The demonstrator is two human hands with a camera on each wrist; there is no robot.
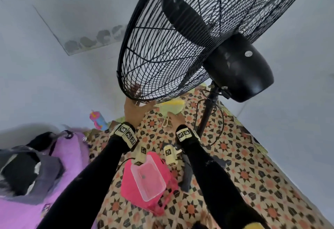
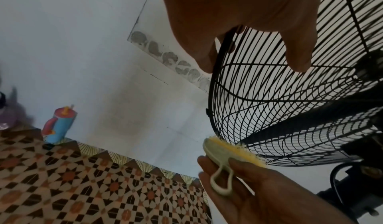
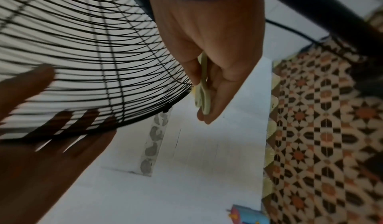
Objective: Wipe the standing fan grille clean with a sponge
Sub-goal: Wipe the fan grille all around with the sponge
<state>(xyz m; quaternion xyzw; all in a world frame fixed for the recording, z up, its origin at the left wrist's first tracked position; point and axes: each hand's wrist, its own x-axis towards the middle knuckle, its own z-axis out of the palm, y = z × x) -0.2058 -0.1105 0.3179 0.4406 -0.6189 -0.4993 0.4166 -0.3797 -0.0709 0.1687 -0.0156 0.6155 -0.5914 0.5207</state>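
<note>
Looks like a room in somebody's home, floor level. Patterned vinyl flooring [image 1: 235,165] in brown and orange stars, plain white walls [image 1: 54,66], a black standing fan [image 1: 238,66] plugged in by a loose cord. Purple bedding [image 1: 68,156] piled at the left edge, a kid's cup [image 2: 59,126] (bright blue and pink) parked against the wall, a pink plastic basket [image 1: 130,189] on the floor.

Left hand [image 2: 238,19] on black fan grille [image 2: 279,112] rim; yellow sponge [image 2: 230,152] against its lower edge.

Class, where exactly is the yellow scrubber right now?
In the left wrist view, the scrubber sits in the right hand, pressed against the fan grille bottom rim.
</note>
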